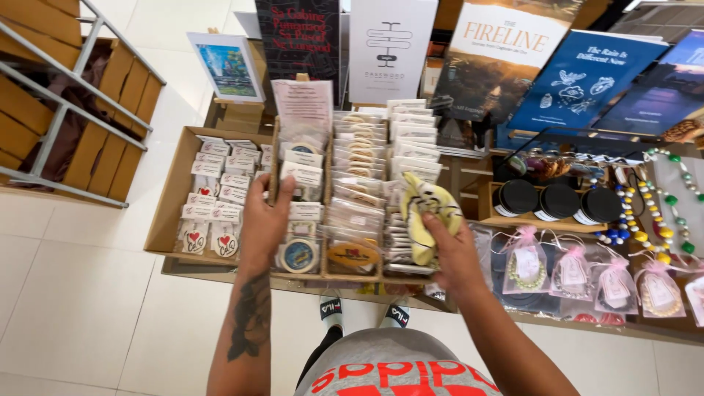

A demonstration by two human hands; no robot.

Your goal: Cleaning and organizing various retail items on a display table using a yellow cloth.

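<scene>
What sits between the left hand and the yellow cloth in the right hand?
In the head view, between the left hand and the yellow cloth stand rows of small clear-packaged items, filed upright in a cardboard tray.

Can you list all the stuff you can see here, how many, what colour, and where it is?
yellow cloth: one, yellow with dark marks, held over the middle packets
wooden divider: one, brown, between the left and middle packets
cardboard tray: one, brown, far left, full of small white sticker packs
clear packets: many rows, see-through with white cards, middle
round jars: three, black lids, right of the packets
gift bags: several, clear with pink bows, lower right
bead necklaces: a few, mixed colours, far right
posters: several, white, black, blue, along the back
left hand: one, grips the wooden divider
right hand: one, holds the yellow cloth
</scene>
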